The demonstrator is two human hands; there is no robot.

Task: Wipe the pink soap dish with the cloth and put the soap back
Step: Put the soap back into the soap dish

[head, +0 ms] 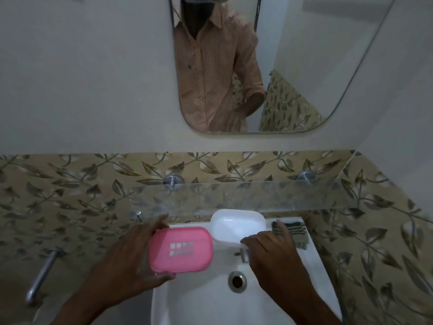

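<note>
My left hand (124, 261) grips the pink soap dish (180, 249) by its long edges and holds it over the left rim of the white sink (206, 301). Small drain slots show on the face of the dish. My right hand (274, 254) pinches the near edge of a white plastic cover (236, 224) that is at the back of the sink. A dark striped cloth (296, 232) lies on the sink ledge just right of that hand, with one finger over it. No soap is visible.
A glass shelf (234, 195) on metal pegs juts out above the sink's back ledge. The tap (244, 253) sits partly under my right hand, with the overflow hole (237, 280) below. A metal pipe (42, 275) sticks out of the left wall. A mirror (304, 66) hangs above.
</note>
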